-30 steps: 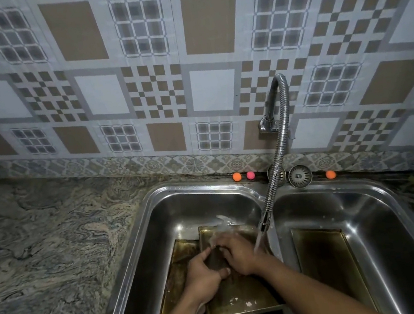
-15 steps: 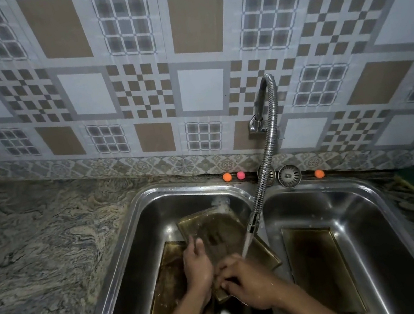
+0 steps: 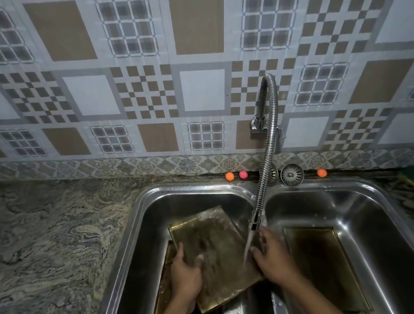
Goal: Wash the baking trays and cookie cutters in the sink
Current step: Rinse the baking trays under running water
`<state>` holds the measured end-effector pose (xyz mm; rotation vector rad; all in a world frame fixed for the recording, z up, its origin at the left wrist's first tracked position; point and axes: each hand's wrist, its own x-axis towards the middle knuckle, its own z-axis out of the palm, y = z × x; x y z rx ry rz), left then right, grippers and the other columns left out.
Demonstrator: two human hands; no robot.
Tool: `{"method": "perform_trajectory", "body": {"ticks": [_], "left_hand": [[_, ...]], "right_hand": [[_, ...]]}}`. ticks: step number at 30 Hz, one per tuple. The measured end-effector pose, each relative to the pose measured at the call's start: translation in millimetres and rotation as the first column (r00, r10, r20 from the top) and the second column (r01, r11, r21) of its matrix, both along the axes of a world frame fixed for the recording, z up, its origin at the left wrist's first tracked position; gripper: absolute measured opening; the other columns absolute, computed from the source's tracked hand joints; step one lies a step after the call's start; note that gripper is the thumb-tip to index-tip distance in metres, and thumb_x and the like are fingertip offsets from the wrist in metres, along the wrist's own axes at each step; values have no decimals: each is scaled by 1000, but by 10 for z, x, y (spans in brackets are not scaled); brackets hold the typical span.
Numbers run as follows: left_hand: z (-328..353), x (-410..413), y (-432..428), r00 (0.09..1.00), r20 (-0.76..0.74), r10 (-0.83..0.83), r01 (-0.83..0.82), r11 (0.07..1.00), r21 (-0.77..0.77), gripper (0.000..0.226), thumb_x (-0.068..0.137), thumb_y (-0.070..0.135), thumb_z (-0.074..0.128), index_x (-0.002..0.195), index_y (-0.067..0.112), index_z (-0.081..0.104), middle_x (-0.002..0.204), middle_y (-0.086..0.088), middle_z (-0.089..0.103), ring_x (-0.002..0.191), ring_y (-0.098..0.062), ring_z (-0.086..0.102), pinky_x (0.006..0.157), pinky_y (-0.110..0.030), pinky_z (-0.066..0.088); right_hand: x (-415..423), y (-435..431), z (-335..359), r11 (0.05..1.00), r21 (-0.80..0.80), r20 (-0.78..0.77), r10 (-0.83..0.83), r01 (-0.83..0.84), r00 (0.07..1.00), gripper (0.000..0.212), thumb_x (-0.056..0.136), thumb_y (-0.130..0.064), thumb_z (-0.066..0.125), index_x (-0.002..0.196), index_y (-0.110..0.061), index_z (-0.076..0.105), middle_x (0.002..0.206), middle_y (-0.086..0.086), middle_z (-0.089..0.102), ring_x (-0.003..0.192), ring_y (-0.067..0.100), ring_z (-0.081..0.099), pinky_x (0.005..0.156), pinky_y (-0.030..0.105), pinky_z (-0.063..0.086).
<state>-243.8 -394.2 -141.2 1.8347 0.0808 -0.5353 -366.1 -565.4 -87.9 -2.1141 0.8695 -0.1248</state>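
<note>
At a steel sink [image 3: 123, 252] below patterned tiles — both hands, left [image 3: 185, 275] and right [image 3: 271, 256], grip a tilted baking tray [image 3: 220, 251] under running water [image 3: 247, 247].

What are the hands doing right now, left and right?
Left hand: grips the left edge of the top baking tray, thumb on its face.
Right hand: holds the tray's right edge under the water stream.

Dim, warm indoor light, brightest on the tiled wall [image 3: 185, 52] in the upper frame. Soft glare streaks the steel sink [image 3: 186, 189] rims at centre; both basins lie in deep shadow. Wide-angle distortion bends tile lines toward the edges. Fine detail is soft, blurred at the lower corners.
</note>
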Motion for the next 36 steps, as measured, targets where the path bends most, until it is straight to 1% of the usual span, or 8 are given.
{"method": "perform_trajectory", "body": {"ticks": [2, 5, 9, 13, 19, 25, 29, 36], "left_hand": [[-15, 7, 74, 994, -106, -29, 18, 995, -103, 79, 87, 19, 73, 152, 29, 29, 139, -6, 57, 118, -21, 61, 99, -41, 51], [-16, -3, 65, 984, -46, -170, 172, 984, 49, 83, 79, 36, 79, 149, 33, 36, 147, -4, 47, 127, -21, 52, 108, -42, 44], [182, -134, -110, 919, 167, -357, 280, 889, 362, 67, 89, 47, 65, 148, 42, 35, 163, 0, 9, 147, -26, 19, 118, -45, 26], [646, -319, -322, 876, 187, -444, 450, 893, 12, 55, 102, 39, 44, 152, 39, 22, 152, 17, 11, 135, 0, 10, 114, -27, 17], [677, -296, -396, 952, 77, -296, 306, 935, -178, 46, 102, 20, 49, 144, 39, 42, 149, 4, 45, 133, -9, 44, 114, -33, 36], [673, -123, -195, 993, 24, -116, 118, 970, -213, 62, 95, -3, 54, 138, 41, 49, 113, 4, 72, 89, -13, 72, 80, -39, 61], [644, -70, -106, 988, -152, -25, -28, 941, -338, 62, 93, -4, 57, 136, 41, 52, 126, 3, 64, 99, -19, 71, 77, -37, 60], [423, -233, -70, 861, -496, -111, -73, 938, -338, 62, 89, 1, 65, 140, 31, 47, 112, -15, 70, 90, -38, 72, 77, -56, 58]], "right_hand": [[-13, 12, 114, 808, 581, 8, -129, 100, 992, 36, 99, -15, 51, 135, -9, 52, 109, 8, 71, 97, 19, 69, 83, 27, 55], [-89, 112, 239, 564, 824, 83, -210, 51, 974, 29, 103, -9, 38, 115, -8, 64, 101, 13, 75, 94, 28, 72, 76, 33, 59], [-58, 192, 78, 796, 604, 192, -190, 37, 963, 28, 100, -8, 48, 122, -18, 62, 102, 2, 75, 96, 20, 72, 88, 39, 57], [-40, 351, -19, 967, 248, 191, 14, -62, 982, 25, 93, -32, 60, 117, -38, 59, 108, -14, 70, 104, 3, 65, 96, 35, 53], [-53, 555, 58, 914, 271, 229, 243, -302, 943, 40, 102, -21, 45, 139, -36, 48, 134, -26, 51, 123, -18, 42, 99, 4, 33], [-33, 389, -248, 967, 248, 173, 11, -54, 985, 30, 92, -29, 60, 121, -37, 61, 129, -9, 59, 118, 4, 56, 104, 33, 47], [-40, 162, -323, 944, 322, 99, -106, 69, 989, 54, 87, -43, 65, 138, -31, 49, 132, -5, 55, 120, 14, 55, 102, 39, 49], [-200, 7, 39, 858, 488, 24, -195, 159, 980, 38, 100, -22, 52, 138, -27, 49, 94, 6, 74, 74, 22, 69, 59, 31, 53]]}}
